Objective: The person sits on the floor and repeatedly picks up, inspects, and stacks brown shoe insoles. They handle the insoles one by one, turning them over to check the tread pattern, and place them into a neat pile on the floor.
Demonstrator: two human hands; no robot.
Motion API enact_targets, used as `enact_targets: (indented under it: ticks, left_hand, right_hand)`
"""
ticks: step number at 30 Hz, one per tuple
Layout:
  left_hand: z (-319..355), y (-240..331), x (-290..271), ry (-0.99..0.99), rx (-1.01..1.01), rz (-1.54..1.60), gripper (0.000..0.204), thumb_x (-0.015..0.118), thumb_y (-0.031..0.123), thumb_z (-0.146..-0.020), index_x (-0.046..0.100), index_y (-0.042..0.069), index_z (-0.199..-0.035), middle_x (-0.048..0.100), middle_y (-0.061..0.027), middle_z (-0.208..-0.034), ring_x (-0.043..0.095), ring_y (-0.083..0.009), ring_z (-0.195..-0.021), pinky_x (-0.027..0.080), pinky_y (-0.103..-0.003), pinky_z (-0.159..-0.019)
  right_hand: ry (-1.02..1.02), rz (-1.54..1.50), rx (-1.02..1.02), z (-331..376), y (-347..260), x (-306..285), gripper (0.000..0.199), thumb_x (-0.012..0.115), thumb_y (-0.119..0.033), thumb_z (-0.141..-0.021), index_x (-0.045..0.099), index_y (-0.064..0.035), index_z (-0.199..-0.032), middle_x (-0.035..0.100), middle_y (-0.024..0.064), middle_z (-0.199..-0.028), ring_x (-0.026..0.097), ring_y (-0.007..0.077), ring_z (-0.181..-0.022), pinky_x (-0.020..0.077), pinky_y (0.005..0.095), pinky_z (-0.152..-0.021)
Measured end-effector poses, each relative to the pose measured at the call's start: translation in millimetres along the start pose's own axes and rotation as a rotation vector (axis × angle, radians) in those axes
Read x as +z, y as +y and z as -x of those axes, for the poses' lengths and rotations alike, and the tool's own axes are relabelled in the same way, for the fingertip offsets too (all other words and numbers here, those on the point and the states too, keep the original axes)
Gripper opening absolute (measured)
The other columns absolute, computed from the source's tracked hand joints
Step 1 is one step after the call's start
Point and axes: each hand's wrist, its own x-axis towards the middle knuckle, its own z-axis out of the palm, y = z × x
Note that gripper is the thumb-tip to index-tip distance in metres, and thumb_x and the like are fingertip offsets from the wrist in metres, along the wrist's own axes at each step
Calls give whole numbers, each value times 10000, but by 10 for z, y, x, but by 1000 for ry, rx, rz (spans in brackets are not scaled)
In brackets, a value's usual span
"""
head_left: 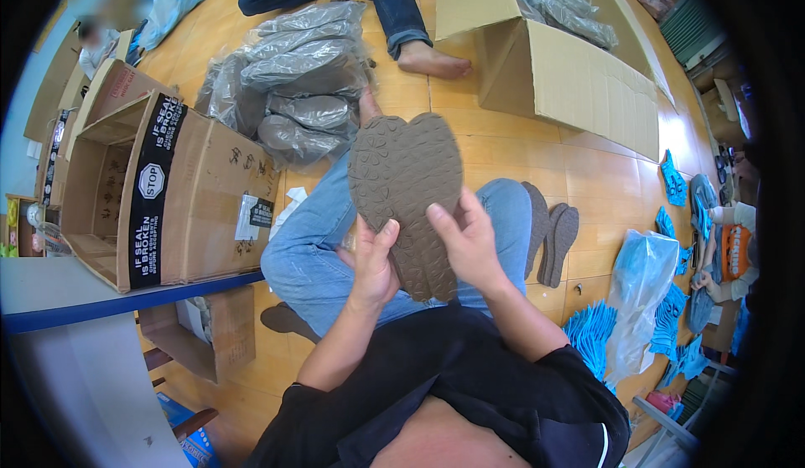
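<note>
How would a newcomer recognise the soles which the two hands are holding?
Find the light blue jeans near the centre. In front of them, the left hand and right hand hold two brown soles. Unlike the loose soles on the floor, these are handheld.

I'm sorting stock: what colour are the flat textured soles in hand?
The flat textured soles are greyish brown, clearest in the head view.

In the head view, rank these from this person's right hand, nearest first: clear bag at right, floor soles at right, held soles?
1. Held soles: touching the right hand.
2. Floor soles: to its right.
3. Clear bag: farther right, beyond those soles.
</note>
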Motion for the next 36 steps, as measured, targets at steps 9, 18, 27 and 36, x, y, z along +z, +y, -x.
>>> enact_targets:
  ticks: [9, 18, 27, 36]
  left_hand:
    - [-69, -8, 154, 73, -18, 173, 425, 440, 269, -1001, 414, 48, -1363, 554, -135, -1273, 605, -259, -1077, 525, -411, -878]
    - [-133, 167, 125, -73, -165, 238, 452, 360, 320, -1030, 391, 33, -1377, 531, -116, -1314, 524, -251, -1209, 444, -406, -1016]
    - [-188, 121, 233, -168, -227, 280, 411, 391, 251, -1026, 403, 39, -1378, 513, -106, -1344, 507, -231, -1229, 427, -390, -1028]
    - [-179, -2, 390, 15, -53, 5, 499, 277, 370, -1046, 381, 16, -1382, 502, -137, -1347, 538, -283, -1199, 471, -417, -987]
  right_hand:
    - [163, 275, -46, -47, 135, -183, 565, 524, -84, -972, 263, 10, -1464, 530, 116, -1269, 531, 146, -1118, 425, 287, -977]
    - [273, -246, -54, -101, -48, -307, 598, 487, -75, -978, 186, 4, -1489, 421, 177, -1411, 410, 206, -1296, 329, 323, -1081]
    - [315, -79, -28, -158, -63, -354, 519, 578, -115, -953, 326, 35, -1382, 535, 118, -1260, 519, 156, -1138, 430, 303, -980]
    - [307, 111, -173, -46, 54, -302, 633, 601, -102, -933, 242, 31, -1437, 453, 138, -1347, 453, 185, -1223, 368, 326, -1045]
